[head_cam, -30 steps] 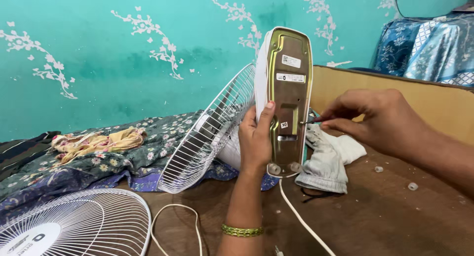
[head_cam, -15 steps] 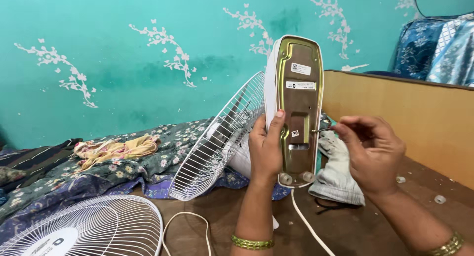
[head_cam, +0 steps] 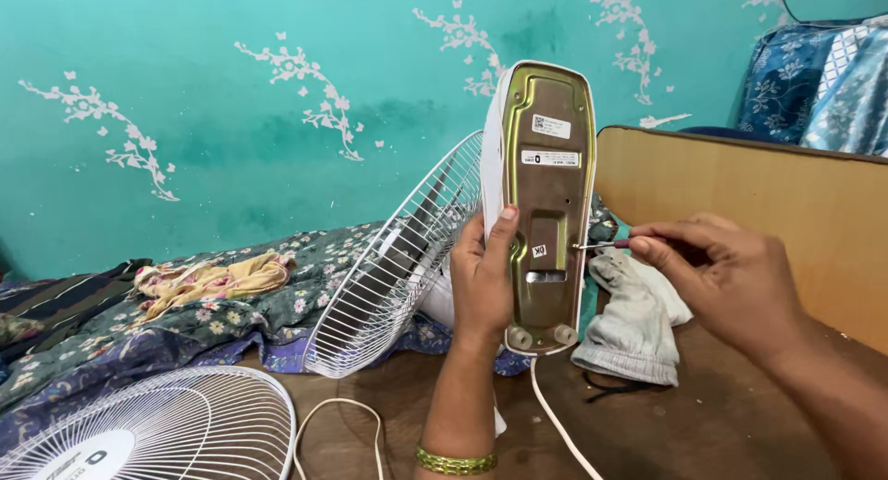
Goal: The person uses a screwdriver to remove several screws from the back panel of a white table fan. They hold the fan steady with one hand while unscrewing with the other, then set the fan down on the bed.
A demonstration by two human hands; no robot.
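Above the brown desk [head_cam: 703,424], the left hand [head_cam: 483,281] is clamped on the upright fan base [head_cam: 546,203], underside facing the person for access. Right hand [head_cam: 731,281] pinches a thin screwdriver [head_cam: 601,245], tip touching the metal plate's edge.

fan base [head_cam: 546,212] centre | grille [head_cam: 398,276] left | cloth [head_cam: 629,323] right

Grey cloth [head_cam: 629,327] on wooden table [head_cam: 703,424]; loose grille [head_cam: 139,429] at table's left end; floral bedding [head_cam: 185,313] behind; teal wall [head_cam: 231,73] beyond.
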